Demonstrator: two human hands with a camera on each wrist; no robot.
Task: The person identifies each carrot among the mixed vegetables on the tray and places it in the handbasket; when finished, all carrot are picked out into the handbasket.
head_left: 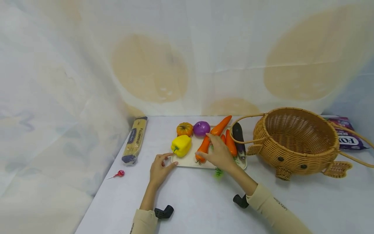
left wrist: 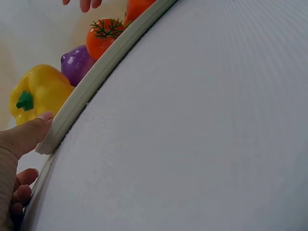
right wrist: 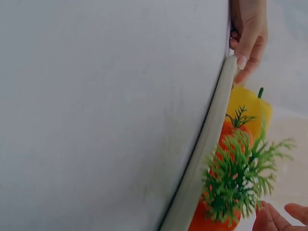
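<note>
Two hands in all, well apart; noted nearest a pair of cream sleeves [head_left: 274, 208], with a black wrist mount [head_left: 164, 212] beside the left one, over a white table [head_left: 193, 198]; logged the left hand [head_left: 159, 170] at the near left corner of a cream tray [head_left: 188, 160], gripping it between thumb and finger; spotted a red lollipop [head_left: 120, 173] farther left; found the tray flat on the table, between spaghetti and basket; saw green fronds [head_left: 218, 173] sticking out past its near rim.

Traced the right hand [head_left: 219, 154] above the tray, with thumb and fingers spread apart over an orange carrot [head_left: 205, 146]; could not tell touching from hovering; listed more carrots [head_left: 231, 146] to the right, beside a dark eggplant [head_left: 239, 139]; marked a yellow pepper [head_left: 181, 146] at the left end; farther back, recorded a small pumpkin [head_left: 184, 129] just beside a purple onion [head_left: 201, 128].

Sketched a wicker basket [head_left: 289, 152] at right, with an animal face and one handle looping across the view of the eggplant; noted a spaghetti packet [head_left: 135, 139] back left; read "FOX" on a purple bag [head_left: 344, 135], partly hidden behind the basket; ended at a hanging cloth [head_left: 204, 65] with tan patches.
</note>
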